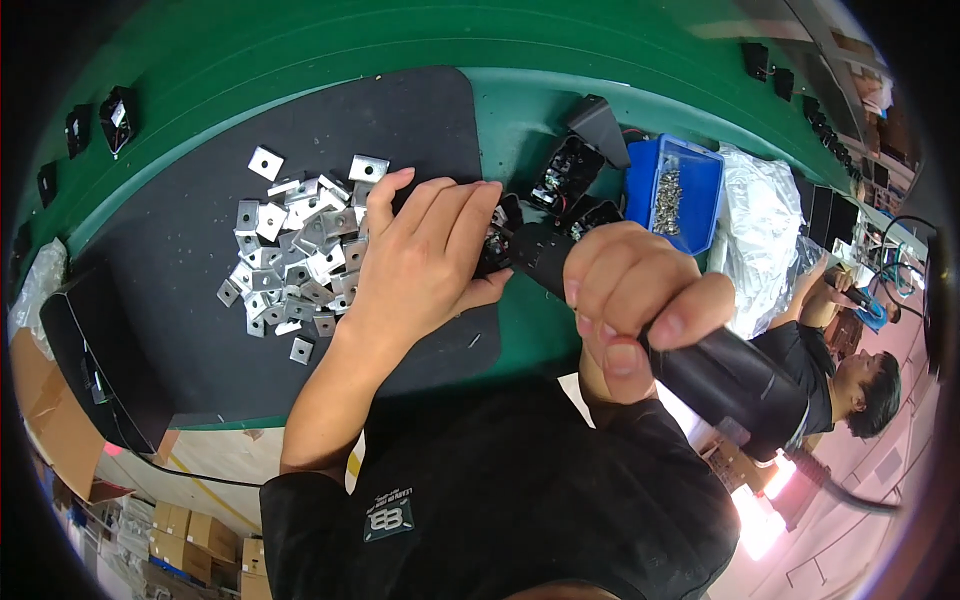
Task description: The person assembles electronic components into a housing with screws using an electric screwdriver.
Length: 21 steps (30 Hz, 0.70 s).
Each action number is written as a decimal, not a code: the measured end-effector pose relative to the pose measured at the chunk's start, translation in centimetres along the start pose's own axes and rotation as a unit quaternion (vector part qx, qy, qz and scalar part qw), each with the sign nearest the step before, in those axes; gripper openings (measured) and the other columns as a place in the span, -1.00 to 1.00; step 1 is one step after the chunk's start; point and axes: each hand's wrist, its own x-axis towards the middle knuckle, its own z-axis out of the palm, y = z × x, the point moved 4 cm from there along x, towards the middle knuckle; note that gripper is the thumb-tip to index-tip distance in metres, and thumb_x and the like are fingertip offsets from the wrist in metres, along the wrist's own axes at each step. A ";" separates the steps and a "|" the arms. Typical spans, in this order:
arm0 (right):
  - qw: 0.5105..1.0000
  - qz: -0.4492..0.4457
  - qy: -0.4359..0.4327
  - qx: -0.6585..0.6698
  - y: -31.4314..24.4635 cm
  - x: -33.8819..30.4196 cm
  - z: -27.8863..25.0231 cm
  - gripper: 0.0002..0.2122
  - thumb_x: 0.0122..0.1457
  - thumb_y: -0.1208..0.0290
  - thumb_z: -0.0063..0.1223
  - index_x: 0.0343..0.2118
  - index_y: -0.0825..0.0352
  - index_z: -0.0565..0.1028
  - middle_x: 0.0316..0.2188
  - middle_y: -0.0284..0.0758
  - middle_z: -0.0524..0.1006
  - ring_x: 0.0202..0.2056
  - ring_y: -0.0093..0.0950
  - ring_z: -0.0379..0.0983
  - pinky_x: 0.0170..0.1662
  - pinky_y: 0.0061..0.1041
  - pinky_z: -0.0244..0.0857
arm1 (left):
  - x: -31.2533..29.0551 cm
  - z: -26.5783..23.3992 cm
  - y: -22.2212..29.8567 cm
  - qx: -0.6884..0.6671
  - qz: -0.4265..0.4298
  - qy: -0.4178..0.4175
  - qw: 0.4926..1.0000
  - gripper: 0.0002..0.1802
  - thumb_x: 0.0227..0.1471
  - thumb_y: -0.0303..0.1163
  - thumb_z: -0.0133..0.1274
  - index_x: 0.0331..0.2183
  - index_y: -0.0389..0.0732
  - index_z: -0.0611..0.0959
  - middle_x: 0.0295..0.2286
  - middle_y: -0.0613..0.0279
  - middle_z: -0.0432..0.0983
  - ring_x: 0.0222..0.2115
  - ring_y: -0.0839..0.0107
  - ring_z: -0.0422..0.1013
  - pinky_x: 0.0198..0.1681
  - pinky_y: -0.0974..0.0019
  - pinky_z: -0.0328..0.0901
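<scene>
A smooth black cylindrical tool (735, 385) was clasped in our right grip (635, 290), its nose by the black plastic housing (494, 245) our left grip (425, 240) grasped at the right edge of the matte mat (420, 115). Holed, angular metal plates (300, 250) lay heaped mid-mat; beyond, on the green tabletop (535, 325), stood a blue bin (708, 190) of shiny screws (668, 200).

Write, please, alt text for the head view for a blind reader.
The right hand grips a black corded tool aimed at a black part that the left hand holds. Small metal plates lie on a black mat at left; a blue bin of screws stands at right.
</scene>
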 end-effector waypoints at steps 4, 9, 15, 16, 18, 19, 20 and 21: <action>0.998 -0.002 0.045 0.051 0.0 -0.3 -0.8 -0.65 -0.05 0.67 0.08 -0.21 0.20 0.28 -0.63 -0.45 0.38 -0.64 -0.51 0.35 -0.46 -0.44 0.32 | 0.1 -0.3 0.3 0.013 0.006 0.015 1.000 -0.22 -0.53 -0.19 0.36 -0.14 -0.24 0.51 -0.31 0.26 0.46 -0.20 0.31 0.38 0.07 0.05 0.06; 0.989 0.001 0.078 0.123 -1.7 0.0 -2.2 -0.56 0.07 0.42 0.20 -0.03 0.18 0.23 -0.62 -0.51 0.34 -0.60 -0.55 0.33 -0.51 -0.46 0.26 | 0.4 -0.8 0.7 0.019 0.004 -0.016 1.000 -0.23 -0.51 -0.24 0.35 -0.11 -0.22 0.50 -0.27 0.18 0.47 -0.19 0.25 0.39 0.07 0.05 0.06; 0.969 -0.124 0.205 0.067 -7.8 0.8 -8.4 -0.50 0.08 0.41 0.07 0.12 0.15 0.23 -0.54 -0.50 0.35 -0.57 -0.62 0.27 -0.39 -0.50 0.22 | 5.4 -8.0 -3.5 0.117 -0.060 -0.008 0.991 -0.21 -0.39 -0.42 0.27 0.01 -0.24 0.43 -0.09 0.03 0.43 -0.08 0.05 0.36 0.05 0.12 0.19; 0.968 -0.116 0.224 -0.003 -7.5 0.4 -9.5 -0.51 0.06 0.45 0.02 0.10 0.20 0.23 -0.55 -0.45 0.32 -0.58 -0.57 0.24 -0.37 -0.44 0.22 | 6.5 -9.3 -6.5 0.124 -0.036 0.027 0.991 -0.24 -0.34 -0.49 0.24 0.03 -0.24 0.41 -0.07 0.01 0.41 -0.03 0.05 0.34 0.06 0.13 0.19; 0.949 -0.105 0.283 -0.088 -6.6 0.0 -11.0 -0.53 0.05 0.48 -0.01 0.08 0.29 0.22 -0.56 -0.39 0.32 -0.59 -0.54 0.26 -0.38 -0.41 0.25 | 9.0 -10.7 -11.9 0.145 -0.019 0.028 0.989 -0.31 -0.24 -0.59 0.16 0.04 -0.27 0.39 -0.02 -0.03 0.36 0.02 0.03 0.30 0.08 0.19 0.21; 0.940 -0.092 0.306 -0.119 -5.9 -0.2 -11.7 -0.53 0.05 0.50 0.00 0.06 0.32 0.22 -0.56 -0.38 0.33 -0.59 -0.54 0.27 -0.38 -0.39 0.27 | 9.5 -11.0 -14.7 0.175 -0.042 0.013 0.984 -0.29 -0.24 -0.58 0.16 0.05 -0.26 0.38 0.01 -0.05 0.33 0.02 0.04 0.30 0.07 0.22 0.21; 0.937 -0.096 0.310 -0.127 -5.6 -0.3 -12.3 -0.53 0.05 0.50 0.00 0.06 0.32 0.22 -0.56 -0.38 0.33 -0.59 -0.54 0.27 -0.38 -0.39 0.27 | 10.0 -11.1 -17.1 0.152 -0.044 -0.009 0.987 -0.26 -0.25 -0.57 0.17 0.07 -0.23 0.36 0.02 -0.02 0.32 0.03 0.05 0.29 0.09 0.18 0.19; 0.930 -0.095 0.318 -0.159 -5.1 -0.4 -12.9 -0.54 0.04 0.52 0.02 0.04 0.36 0.22 -0.57 -0.37 0.35 -0.59 -0.53 0.28 -0.38 -0.39 0.29 | 10.6 -10.9 -18.8 0.132 -0.045 -0.033 0.990 -0.22 -0.25 -0.56 0.17 0.10 -0.20 0.35 0.03 0.00 0.31 0.04 0.06 0.28 0.11 0.14 0.16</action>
